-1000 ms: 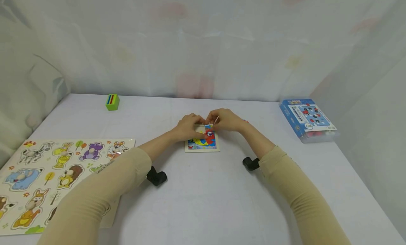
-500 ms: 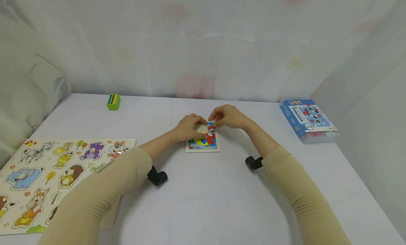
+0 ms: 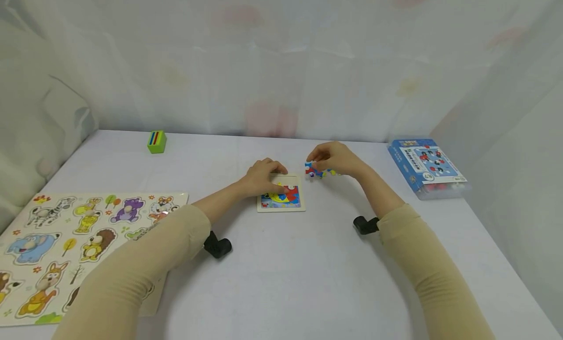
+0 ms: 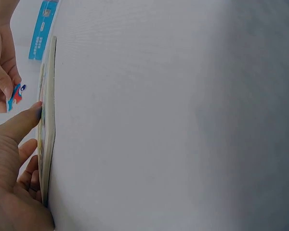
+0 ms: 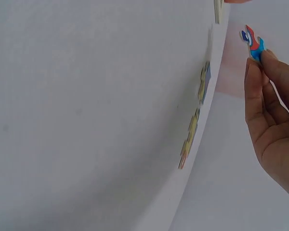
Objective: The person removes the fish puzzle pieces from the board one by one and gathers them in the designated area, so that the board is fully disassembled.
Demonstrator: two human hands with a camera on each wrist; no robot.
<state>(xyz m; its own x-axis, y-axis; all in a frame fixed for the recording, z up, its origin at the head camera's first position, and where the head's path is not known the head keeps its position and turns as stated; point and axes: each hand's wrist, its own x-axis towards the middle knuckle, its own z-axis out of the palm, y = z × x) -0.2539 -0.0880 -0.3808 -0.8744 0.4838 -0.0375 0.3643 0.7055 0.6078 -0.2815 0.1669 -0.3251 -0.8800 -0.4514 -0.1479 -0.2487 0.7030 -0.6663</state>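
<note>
A small jigsaw puzzle board (image 3: 281, 210) with a cream frame lies mid-table, its lower part filled with a red, yellow and blue picture. My left hand (image 3: 260, 178) holds it, thumb on the picture and fingertips at the upper edge. Beyond its upper right corner, my right hand (image 3: 336, 158) pinches a red and blue puzzle piece (image 5: 255, 44) with an eye on it, between thumb and forefinger. Below that hand, loose puzzle pieces (image 5: 189, 137) lie on the table, partly hidden by the hand in the head view.
A large animal puzzle board (image 3: 66, 276) covers the left side of the table, partly under my left sleeve. A green block (image 3: 156, 142) with coloured stripes stands at the back left. A blue boxed set (image 3: 428, 166) lies at the back right.
My right hand has lifted the red and blue piece out of the board's upper right and carried it right, over the loose pieces. The left hand stays on the board.
</note>
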